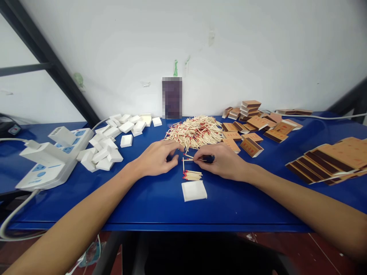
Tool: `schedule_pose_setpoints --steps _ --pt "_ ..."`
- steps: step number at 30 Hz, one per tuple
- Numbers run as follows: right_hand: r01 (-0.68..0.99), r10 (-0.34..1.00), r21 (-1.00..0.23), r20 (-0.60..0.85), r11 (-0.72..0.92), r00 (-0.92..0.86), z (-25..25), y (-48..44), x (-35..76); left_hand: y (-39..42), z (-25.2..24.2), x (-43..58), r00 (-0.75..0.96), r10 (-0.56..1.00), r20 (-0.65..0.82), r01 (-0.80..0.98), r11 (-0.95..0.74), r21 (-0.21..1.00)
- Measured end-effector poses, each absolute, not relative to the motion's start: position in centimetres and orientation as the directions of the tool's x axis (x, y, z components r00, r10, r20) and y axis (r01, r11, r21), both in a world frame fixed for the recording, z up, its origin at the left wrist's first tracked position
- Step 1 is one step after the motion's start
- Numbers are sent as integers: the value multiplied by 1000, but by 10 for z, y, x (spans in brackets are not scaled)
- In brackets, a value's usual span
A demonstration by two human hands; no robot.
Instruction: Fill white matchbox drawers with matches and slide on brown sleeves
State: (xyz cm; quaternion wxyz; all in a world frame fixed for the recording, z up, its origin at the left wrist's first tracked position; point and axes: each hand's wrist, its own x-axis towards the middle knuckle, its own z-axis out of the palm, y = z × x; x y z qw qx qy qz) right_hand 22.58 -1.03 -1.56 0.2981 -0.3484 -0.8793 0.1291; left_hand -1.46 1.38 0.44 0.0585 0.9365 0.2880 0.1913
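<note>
At the pinched fingers (197, 156) of the right hand (223, 159), red-headed matches (188, 159)

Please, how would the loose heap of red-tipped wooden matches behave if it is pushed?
The heap would probably slump and spread, since its sticks lie crisscrossed. These thin sticks look light and perhaps easy to snap. Some might slide on the smooth blue tabletop.

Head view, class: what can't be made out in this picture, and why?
All in the head view:
Dark panel: contents hidden by pixelation.
Heap of matches: lower sticks hidden by upper ones.
Orange matchboxes: print too small to read.
Black object: cut off by the left edge.
Match at the right hand: one end covered by that hand.
</note>
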Motion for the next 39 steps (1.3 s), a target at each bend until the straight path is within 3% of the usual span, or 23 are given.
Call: schedule_pose_setpoints --steps 4,8,15,23,39 --pt "547 684 -411 447 729 -576 -16 -11 227 12 5 -15 789 555 265 511 -831 219" --pt "586 715 -412 431 698 -550 -16 -11 227 8 6 -12 783 544 302 487 -838 246" --pt "554 753 -513 390 656 -530 -17 -10 226 5 4 -11 827 466 315 406 -882 239" --pt "549 640 -333 469 767 -609 -19 -8 228 6 8 -12 842 472 263 405 -874 268" --pt "587 639 -275 477 761 -604 -9 -9 233 12 8 -13 818 542 190 489 -831 266"
